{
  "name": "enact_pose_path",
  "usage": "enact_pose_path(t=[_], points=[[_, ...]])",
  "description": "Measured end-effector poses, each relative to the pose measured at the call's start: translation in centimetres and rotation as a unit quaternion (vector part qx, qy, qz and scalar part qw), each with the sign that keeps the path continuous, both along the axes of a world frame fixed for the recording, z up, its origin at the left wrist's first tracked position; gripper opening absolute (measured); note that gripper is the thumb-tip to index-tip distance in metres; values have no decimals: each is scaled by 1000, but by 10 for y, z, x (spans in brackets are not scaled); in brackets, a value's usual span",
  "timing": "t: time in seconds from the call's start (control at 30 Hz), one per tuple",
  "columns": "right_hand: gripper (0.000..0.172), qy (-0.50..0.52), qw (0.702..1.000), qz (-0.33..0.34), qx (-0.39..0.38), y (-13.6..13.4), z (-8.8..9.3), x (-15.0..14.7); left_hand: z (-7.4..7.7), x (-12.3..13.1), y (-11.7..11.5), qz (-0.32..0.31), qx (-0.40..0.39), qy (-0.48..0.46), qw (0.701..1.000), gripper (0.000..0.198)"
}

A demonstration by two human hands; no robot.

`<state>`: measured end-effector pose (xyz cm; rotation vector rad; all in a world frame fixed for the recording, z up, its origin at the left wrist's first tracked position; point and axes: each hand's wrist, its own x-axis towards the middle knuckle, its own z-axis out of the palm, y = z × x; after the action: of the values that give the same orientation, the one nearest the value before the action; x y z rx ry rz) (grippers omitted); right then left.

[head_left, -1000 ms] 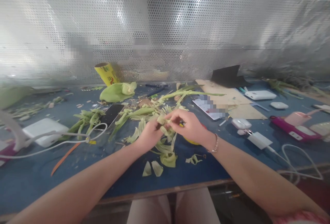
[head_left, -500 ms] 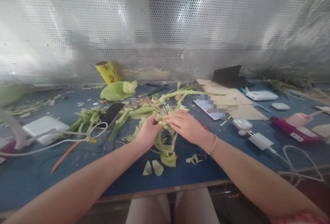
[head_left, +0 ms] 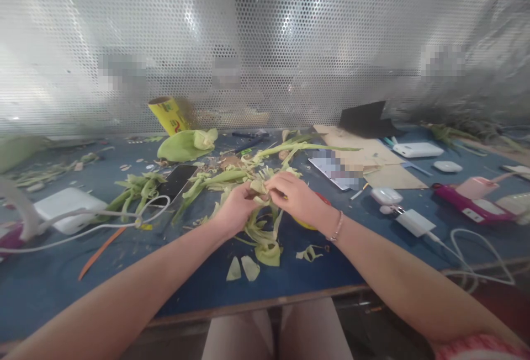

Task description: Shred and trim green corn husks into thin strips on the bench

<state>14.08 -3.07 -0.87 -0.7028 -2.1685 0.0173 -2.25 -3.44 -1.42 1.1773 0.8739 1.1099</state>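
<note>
Both hands meet at the middle of the table over a heap of pale green plant pieces. My left hand (head_left: pixel 237 208) is closed, its thumb and fingers pinching a pale green leafy piece (head_left: pixel 257 186). From the right, my right hand (head_left: pixel 295 194) pinches at the same piece with fingertips pressed together. Limp green strips (head_left: pixel 260 233) hang or lie just below the hands; I cannot tell whether they are joined to the held piece. Two loose pale petal-like pieces (head_left: pixel 250 268) and a curled scrap (head_left: pixel 308 253) lie nearer the front edge. Part of a red and yellow object (head_left: pixel 305 222) shows beneath my right hand.
A yellow tube (head_left: pixel 169 115) and a big green leaf-like piece (head_left: pixel 182 146) stand at the back. Phones (head_left: pixel 176 183) (head_left: pixel 331 173) lie on both sides. White chargers (head_left: pixel 415 222), cables and a magenta power strip (head_left: pixel 472 205) sit right. A perforated metal panel (head_left: pixel 265 45) rises behind.
My right hand's fingers have curled in more and shifted slightly at the held piece. My left hand keeps its pinch. The whole view has moved a little.
</note>
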Motion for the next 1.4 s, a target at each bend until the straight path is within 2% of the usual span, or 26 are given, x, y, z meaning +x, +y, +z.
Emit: enact_pose_path(t=[0.2, 0.3, 0.5, 0.77, 1.0, 1.17, 1.4], points=[[12, 57, 998, -27, -30, -3, 0, 0, 2, -8, -1, -6, -24, 21, 999, 30], [12, 68, 995, -42, -55, -4, 0, -1, 5, -8, -3, -30, -33, 21, 999, 29], [11, 95, 991, -60, -76, -5, 2, -1, 10, -2, -10, -47, -10, -66, 997, 20], [13, 77, 996, -51, 7, -9, 5, 1, 8, -6, -9, -35, -30, -56, 997, 27], [19, -20, 999, -25, 38, -12, 9, 2, 10, -3, -9, -36, -62, -86, 994, 24], [21, -31, 999, -11, 17, -13, 10, 0, 10, -2, -9, 0, -95, -116, 989, 19], [13, 60, 994, -50, -73, -15, 3, -11, 9, 2, -10, 55, -106, -117, 986, 19]])
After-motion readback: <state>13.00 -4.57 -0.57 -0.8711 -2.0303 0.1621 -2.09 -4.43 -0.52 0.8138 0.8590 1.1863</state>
